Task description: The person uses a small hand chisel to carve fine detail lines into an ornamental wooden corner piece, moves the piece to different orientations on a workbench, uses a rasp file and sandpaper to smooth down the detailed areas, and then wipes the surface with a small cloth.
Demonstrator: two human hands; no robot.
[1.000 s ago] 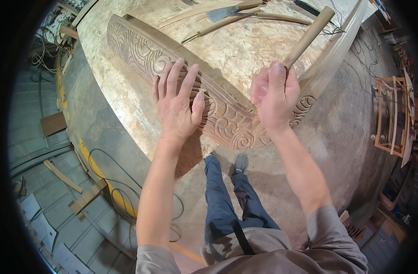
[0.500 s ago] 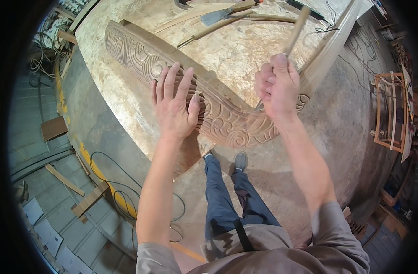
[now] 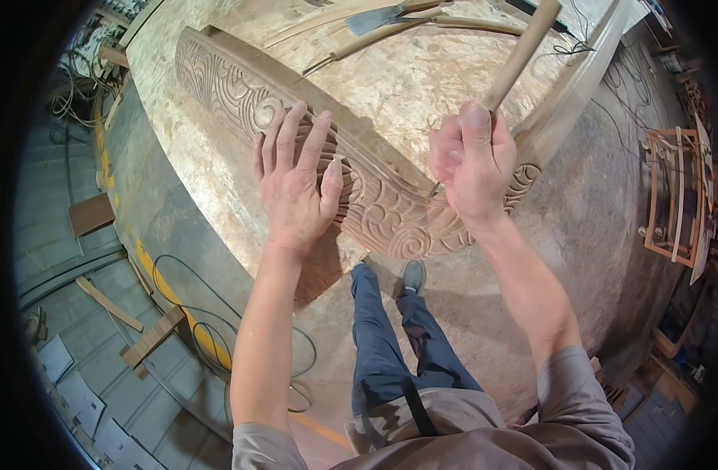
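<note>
My right grip [image 3: 476, 160] is closed in a fist around a wood-handled carving tool [image 3: 523, 56], its handle rising toward one o'clock. Half a second ago that handle stood nearer twelve and looked shorter and blurred; now more of it shows and it leans further over. My fist has drawn back a little toward six o'clock, so the scrollwork just past my wrist, at four o'clock, is less covered. The tool's thin tip shows at eight o'clock from my fist, by the piece's inner edge; I cannot tell whether it touches.

My left grip [image 3: 296, 180] has kept its place, fingers spread over the carving. The carved wooden piece [image 3: 402, 215] lies on the bench [image 3: 429, 86], its bend beside my right grip, one arm running toward ten o'clock, the other toward one. A slim long-handled tool [image 3: 363, 45] lies at one o'clock from my left grip.
</note>
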